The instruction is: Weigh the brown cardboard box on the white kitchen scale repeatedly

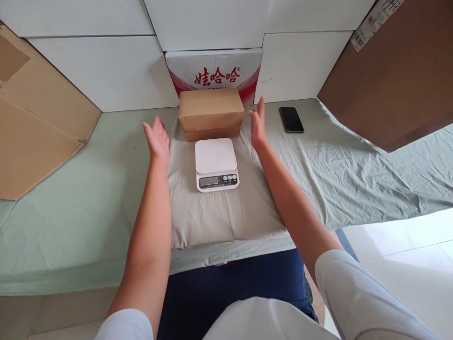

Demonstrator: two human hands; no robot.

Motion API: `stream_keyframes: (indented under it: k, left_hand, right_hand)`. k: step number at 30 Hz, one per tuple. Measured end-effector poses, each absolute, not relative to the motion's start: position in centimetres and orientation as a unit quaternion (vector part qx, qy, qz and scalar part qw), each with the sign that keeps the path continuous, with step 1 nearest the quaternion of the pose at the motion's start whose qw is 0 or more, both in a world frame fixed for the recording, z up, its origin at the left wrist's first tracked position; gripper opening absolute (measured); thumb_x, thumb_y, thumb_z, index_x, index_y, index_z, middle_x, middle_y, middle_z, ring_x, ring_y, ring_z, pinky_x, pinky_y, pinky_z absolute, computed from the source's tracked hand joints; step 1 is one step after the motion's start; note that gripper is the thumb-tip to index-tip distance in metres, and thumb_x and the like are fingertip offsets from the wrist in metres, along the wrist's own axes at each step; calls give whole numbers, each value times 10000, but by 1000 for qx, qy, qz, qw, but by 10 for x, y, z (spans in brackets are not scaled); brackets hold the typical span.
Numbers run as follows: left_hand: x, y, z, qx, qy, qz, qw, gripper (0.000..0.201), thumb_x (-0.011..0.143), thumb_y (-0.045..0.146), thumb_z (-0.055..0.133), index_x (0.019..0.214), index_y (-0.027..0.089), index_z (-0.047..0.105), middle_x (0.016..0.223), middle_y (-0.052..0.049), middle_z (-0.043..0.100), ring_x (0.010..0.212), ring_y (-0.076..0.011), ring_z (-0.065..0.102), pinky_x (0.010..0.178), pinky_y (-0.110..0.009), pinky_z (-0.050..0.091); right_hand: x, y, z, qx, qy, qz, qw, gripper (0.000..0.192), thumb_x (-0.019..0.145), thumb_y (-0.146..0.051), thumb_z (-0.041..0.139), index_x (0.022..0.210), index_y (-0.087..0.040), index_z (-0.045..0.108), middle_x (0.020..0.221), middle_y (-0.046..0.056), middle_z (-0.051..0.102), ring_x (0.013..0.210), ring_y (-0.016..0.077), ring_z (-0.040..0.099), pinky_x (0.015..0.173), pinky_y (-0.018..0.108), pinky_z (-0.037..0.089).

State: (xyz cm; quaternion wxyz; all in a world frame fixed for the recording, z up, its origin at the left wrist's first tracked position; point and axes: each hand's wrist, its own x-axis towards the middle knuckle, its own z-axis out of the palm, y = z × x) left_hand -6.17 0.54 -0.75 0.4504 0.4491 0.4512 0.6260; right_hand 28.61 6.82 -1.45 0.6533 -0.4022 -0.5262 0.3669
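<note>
A small brown cardboard box (212, 113) sits on the cloth in front of me, just behind a white digital kitchen scale (215, 158). The scale's plate bears nothing, and its display looks blank. To the left of the box my left hand (158, 140) hovers with fingers stretched out and holds nothing. My right hand (258, 125) is raised on the box's right side, palm turned inward, fingers extended, also holding nothing. Both hands are apart from the box.
Behind the box stands a white and red carton (215, 61) with red lettering, against white panels (99, 71). A black phone (291, 119) lies to the right. Large cardboard pieces stand at the left (38, 118) and right (392, 80). Green cloth (88, 203) covers the table.
</note>
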Motion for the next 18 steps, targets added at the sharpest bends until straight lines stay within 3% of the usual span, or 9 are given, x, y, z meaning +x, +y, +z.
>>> stream_keyframes:
  k: [3,7,11,14,18]
  left_hand:
    - [-85,-5,4,443,457,631,444,1152,835,783,-273,1692,122,119,1837,-83,18,1704,-284,-43,1391,-474,12]
    - [-83,-13,12,453,457,630,435,1029,893,671,-313,1702,138,33,1838,-54,-57,1704,-224,-59,1393,-436,11]
    - [-74,-7,7,458,480,605,439,910,959,609,-279,1703,169,8,1837,-9,-73,1701,-193,-69,1392,-430,-11]
    - [-74,3,-4,474,469,604,437,957,951,745,-159,1709,214,83,1838,0,-38,1701,-208,-72,1394,-448,9]
    - [-75,14,-22,494,453,598,439,1074,811,981,82,1670,372,293,1832,51,46,1691,-217,-77,1398,-450,23]
  right_hand:
    - [311,73,-11,-437,-489,372,657,920,784,-818,483,1590,-420,289,1809,-116,153,1731,200,-44,1425,532,72]
    - [317,66,-13,-444,-431,397,678,951,844,-692,380,1677,-329,100,1830,-82,40,1731,192,19,1421,498,80]
    - [303,62,-20,-443,-419,417,674,905,852,-750,406,1655,-399,182,1819,-138,111,1730,187,43,1435,474,82]
    - [294,63,-27,-437,-433,435,658,989,799,-857,481,1643,-404,236,1809,-137,165,1726,208,91,1441,485,100]
    - [287,66,-34,-425,-439,444,655,1141,747,-938,478,1664,-314,209,1824,-96,136,1714,201,118,1447,466,35]
